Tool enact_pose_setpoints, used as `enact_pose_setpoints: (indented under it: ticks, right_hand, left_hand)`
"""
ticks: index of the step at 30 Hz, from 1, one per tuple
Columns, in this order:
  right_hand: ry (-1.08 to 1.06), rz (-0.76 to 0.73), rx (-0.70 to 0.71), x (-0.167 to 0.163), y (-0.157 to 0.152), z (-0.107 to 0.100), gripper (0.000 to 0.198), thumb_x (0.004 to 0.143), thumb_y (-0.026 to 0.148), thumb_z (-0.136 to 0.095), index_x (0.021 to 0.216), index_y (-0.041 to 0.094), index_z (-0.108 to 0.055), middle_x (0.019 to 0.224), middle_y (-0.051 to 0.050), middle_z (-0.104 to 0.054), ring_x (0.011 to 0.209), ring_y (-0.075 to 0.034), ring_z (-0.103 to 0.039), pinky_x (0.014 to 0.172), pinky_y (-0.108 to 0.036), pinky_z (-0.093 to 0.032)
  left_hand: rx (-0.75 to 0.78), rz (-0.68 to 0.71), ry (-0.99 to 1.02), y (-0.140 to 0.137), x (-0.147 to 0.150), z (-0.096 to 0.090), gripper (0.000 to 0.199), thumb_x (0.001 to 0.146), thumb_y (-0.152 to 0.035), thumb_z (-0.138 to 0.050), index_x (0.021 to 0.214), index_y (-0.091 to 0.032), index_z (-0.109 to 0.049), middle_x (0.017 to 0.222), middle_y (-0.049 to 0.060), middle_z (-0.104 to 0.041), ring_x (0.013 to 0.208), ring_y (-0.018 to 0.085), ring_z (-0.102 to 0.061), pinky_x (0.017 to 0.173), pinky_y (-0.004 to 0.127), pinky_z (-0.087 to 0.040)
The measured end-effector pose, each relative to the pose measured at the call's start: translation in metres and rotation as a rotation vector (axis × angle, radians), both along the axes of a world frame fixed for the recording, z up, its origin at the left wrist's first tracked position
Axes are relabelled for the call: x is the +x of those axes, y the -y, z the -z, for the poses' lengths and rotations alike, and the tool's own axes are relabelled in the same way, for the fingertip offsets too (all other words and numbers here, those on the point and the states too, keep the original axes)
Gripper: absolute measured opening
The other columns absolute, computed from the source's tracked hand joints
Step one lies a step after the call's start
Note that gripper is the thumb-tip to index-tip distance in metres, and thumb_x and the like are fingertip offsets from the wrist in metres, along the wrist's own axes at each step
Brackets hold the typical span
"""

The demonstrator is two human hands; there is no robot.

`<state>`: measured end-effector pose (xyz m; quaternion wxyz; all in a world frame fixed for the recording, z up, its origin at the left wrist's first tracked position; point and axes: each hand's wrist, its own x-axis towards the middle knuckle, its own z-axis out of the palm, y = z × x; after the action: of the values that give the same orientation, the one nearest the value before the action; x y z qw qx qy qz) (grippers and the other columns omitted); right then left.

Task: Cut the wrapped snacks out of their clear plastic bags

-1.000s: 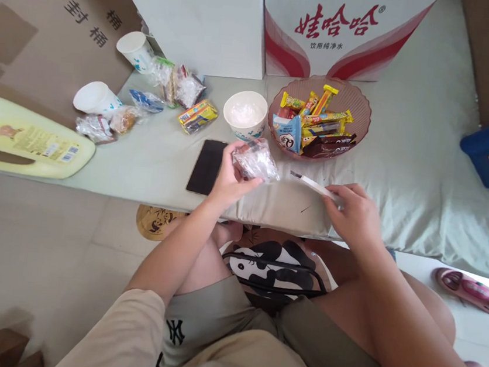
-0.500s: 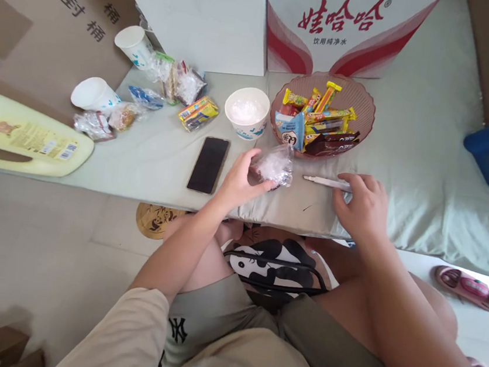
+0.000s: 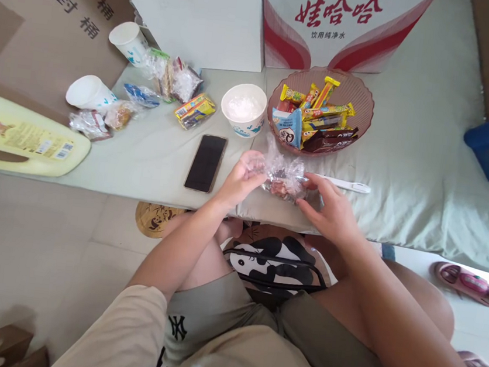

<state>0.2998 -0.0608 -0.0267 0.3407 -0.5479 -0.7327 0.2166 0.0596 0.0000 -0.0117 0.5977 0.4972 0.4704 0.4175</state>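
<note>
Left hand (image 3: 239,182) pinches a plastic-wrapped packet (image 3: 285,182); right hand (image 3: 333,210) meets its edge, grip unclear; gentle tension should serve.

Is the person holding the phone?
No, the phone lies on the cloth, while the left hand and right hand are at a wrapped packet.
</note>
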Motion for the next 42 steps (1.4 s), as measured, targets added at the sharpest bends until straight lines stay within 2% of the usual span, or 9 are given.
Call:
enact_pose_setpoints:
  ticks: [4, 10, 14, 19, 24, 27, 32, 38, 42]
  right_hand:
    - [0.034, -0.017, -0.024, -0.008, 0.002, -0.001, 0.037, 0.089, 0.035, -0.066, 0.124, 0.022, -0.067, 0.090, -0.006, -0.070, 0.088, -0.025, -0.067, 0.083, -0.039, -0.055]
    - [0.030, 0.004, -0.030, -0.025, 0.005, 0.000, 0.010, 0.091, 0.031, -0.060, 0.086, 0.023, -0.064, 0.075, -0.004, -0.063, 0.075, -0.021, -0.060, 0.072, -0.033, -0.046]
    - [-0.090, 0.053, -0.043, -0.023, 0.005, -0.005, 0.009, 0.089, 0.028, -0.058, 0.081, 0.023, -0.058, 0.075, -0.003, -0.063, 0.072, -0.019, -0.059, 0.069, -0.031, -0.045]
    - [-0.221, 0.198, -0.070, -0.011, 0.002, -0.014, 0.010, 0.082, 0.028, -0.060, 0.076, 0.024, -0.053, 0.074, -0.002, -0.061, 0.070, -0.018, -0.057, 0.068, -0.032, -0.047]
    - [-0.312, 0.446, -0.175, 0.002, -0.005, -0.012, 0.010, 0.078, 0.029, -0.059, 0.081, 0.024, -0.051, 0.077, -0.001, -0.058, 0.068, -0.017, -0.057, 0.066, -0.034, -0.051]
    - [-0.199, 0.555, -0.025, 0.005, -0.004, -0.009, 0.024, 0.073, 0.025, -0.061, 0.095, 0.024, -0.055, 0.099, -0.008, -0.062, 0.087, -0.023, -0.064, 0.074, -0.040, -0.056]
    - [0.078, 0.331, 0.222, 0.001, 0.002, -0.011, 0.037, 0.082, 0.022, -0.059, 0.119, 0.023, -0.056, 0.137, -0.018, -0.059, 0.130, -0.034, -0.057, 0.103, -0.053, -0.051]
    - [0.261, 0.369, 0.011, 0.007, -0.003, -0.005, 0.042, 0.091, 0.031, -0.056, 0.132, 0.020, -0.060, 0.103, -0.012, -0.074, 0.103, -0.034, -0.066, 0.093, -0.052, -0.049]
    - [0.249, 0.370, 0.048, 0.015, -0.006, -0.006, 0.020, 0.094, 0.031, -0.055, 0.100, 0.023, -0.072, 0.085, -0.009, -0.066, 0.085, -0.028, -0.064, 0.083, -0.045, -0.051]
  left_hand:
    - [0.093, 0.026, 0.019, -0.002, -0.003, 0.000, 0.069, 0.068, -0.048, -0.088, 0.125, -0.030, -0.052, 0.127, 0.006, -0.066, 0.102, 0.019, -0.068, 0.096, 0.036, -0.053]
    - [0.113, 0.176, -0.004, 0.004, 0.001, 0.006, 0.066, 0.074, -0.037, -0.085, 0.129, -0.030, -0.051, 0.104, 0.001, -0.068, 0.080, 0.012, -0.065, 0.075, 0.027, -0.052]
    - [0.159, -0.022, -0.026, 0.000, -0.001, 0.006, 0.060, 0.073, -0.027, -0.082, 0.127, -0.029, -0.055, 0.082, -0.004, -0.063, 0.064, 0.009, -0.056, 0.060, 0.023, -0.045]
    - [0.138, -0.222, 0.029, -0.011, -0.008, 0.001, 0.041, 0.071, -0.024, -0.080, 0.106, -0.026, -0.059, 0.077, -0.004, -0.059, 0.063, 0.011, -0.057, 0.060, 0.024, -0.047]
    - [0.120, -0.229, -0.024, -0.015, -0.014, 0.001, 0.017, 0.073, -0.020, -0.067, 0.080, -0.023, -0.052, 0.070, -0.004, -0.053, 0.058, 0.010, -0.056, 0.057, 0.024, -0.044]
    - [0.227, -0.268, -0.133, -0.016, -0.018, 0.002, 0.019, 0.071, -0.016, -0.064, 0.086, -0.023, -0.055, 0.081, -0.003, -0.057, 0.069, 0.012, -0.062, 0.063, 0.024, -0.048]
    - [0.499, -0.061, -0.447, -0.012, -0.023, 0.002, 0.028, 0.078, -0.027, -0.072, 0.105, -0.023, -0.067, 0.115, 0.006, -0.064, 0.104, 0.021, -0.067, 0.085, 0.033, -0.057]
    - [0.636, 0.021, -0.636, -0.008, -0.022, 0.001, 0.007, 0.087, -0.023, -0.066, 0.090, -0.020, -0.072, 0.113, 0.008, -0.067, 0.102, 0.020, -0.068, 0.095, 0.037, -0.057]
    - [0.689, -0.085, -0.627, -0.009, -0.025, -0.002, 0.010, 0.092, -0.029, -0.065, 0.091, -0.021, -0.072, 0.110, 0.008, -0.070, 0.105, 0.021, -0.068, 0.093, 0.037, -0.057]
